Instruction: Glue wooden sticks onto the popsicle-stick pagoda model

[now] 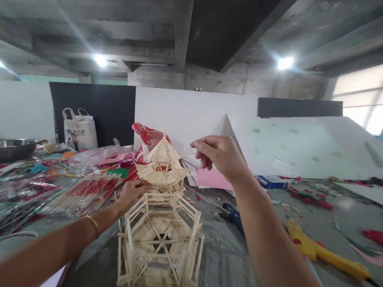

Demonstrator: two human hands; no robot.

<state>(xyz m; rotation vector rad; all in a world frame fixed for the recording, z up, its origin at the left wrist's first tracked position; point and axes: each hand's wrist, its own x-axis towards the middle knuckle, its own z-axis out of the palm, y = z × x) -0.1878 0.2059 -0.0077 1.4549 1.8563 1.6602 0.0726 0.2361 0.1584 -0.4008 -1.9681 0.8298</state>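
Note:
A pagoda model (165, 221) built from thin wooden sticks stands before me, with a pointed roof on top and a wide, railed lower tier nearest me. My left hand (133, 195), a bangle (92, 225) on its wrist, grips the left side of the upper section, just under the eaves; its fingertips are partly hidden. My right hand (213, 153) hangs in the air right of the pointed roof, apart from it. Its fingers are curled and thumb and forefinger nearly meet; anything between them is too small to make out.
Bundles of sticks in plastic wrap (84, 191) lie left, with a metal basin (2, 149) behind. On the right are a yellow glue gun (327, 255) with a cord, blue-handled pliers (233, 217) and a blue box (272, 182). A white bag (80, 131) stands at the back.

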